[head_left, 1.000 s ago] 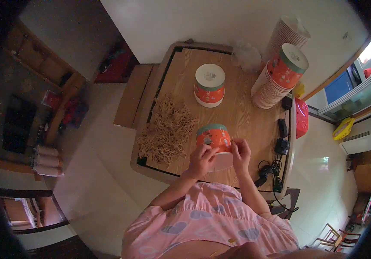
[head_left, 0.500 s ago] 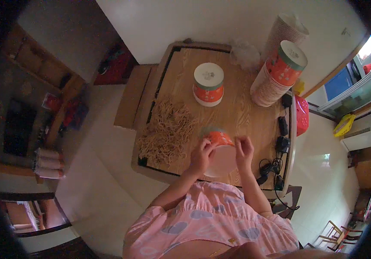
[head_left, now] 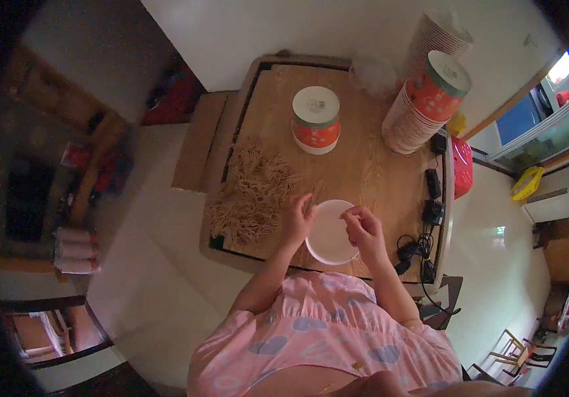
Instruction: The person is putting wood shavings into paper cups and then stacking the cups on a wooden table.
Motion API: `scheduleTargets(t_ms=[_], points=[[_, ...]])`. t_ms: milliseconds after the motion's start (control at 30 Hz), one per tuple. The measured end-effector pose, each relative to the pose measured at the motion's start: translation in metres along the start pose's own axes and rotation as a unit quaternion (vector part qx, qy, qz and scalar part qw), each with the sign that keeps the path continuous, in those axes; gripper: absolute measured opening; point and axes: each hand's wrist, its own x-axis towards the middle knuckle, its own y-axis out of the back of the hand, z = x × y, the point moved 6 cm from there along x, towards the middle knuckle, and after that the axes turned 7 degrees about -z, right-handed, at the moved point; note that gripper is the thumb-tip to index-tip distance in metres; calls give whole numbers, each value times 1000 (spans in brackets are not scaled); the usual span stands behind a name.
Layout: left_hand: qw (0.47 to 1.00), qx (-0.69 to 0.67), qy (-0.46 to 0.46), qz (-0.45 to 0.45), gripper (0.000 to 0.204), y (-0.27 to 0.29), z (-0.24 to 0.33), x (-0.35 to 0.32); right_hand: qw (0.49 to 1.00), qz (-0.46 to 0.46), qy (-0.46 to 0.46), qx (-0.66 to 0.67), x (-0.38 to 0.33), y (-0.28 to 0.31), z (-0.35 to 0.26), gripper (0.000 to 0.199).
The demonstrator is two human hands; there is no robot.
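Note:
A paper tub stands near the table's front edge, its round white opening facing up at me. At its left rim is my left hand, fingers raised and thumb apart; whether it touches the tub is unclear. My right hand reaches over the right side of the opening, thumb and fingers pinched together. Anything in that pinch is too small to make out. Left of the tub lies a loose heap of tan, string-like strands. Farther back, an orange and green paper tub sits upside down.
Tall stacks of nested paper tubs rise at the back right, beside a clear plastic bag. Black adapters and cables line the table's right edge. A red plastic container is just past that edge, and a cardboard box stands at the left.
The tub in front of me went from tilted, orange side showing, to opening upward. My left hand loosened and moved slightly left; my right hand moved over the opening.

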Motion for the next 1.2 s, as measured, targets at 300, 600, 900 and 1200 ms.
scheduleTargets(t_ms=[300,600,900,1200], points=[[853,-422,202,-233,21,15,55,-2,998,-22,-13,52,15,-13,44,11],[875,-394,196,-201,5,14,54,-3,996,-38,22,-76,18,-14,43,9],[883,-393,225,-126,6,14,53,-4,996,0,17,-89,21,-8,49,12],[911,-341,211,-98,14,8,37,-12,967,79,149,-193,18,-18,42,7]])
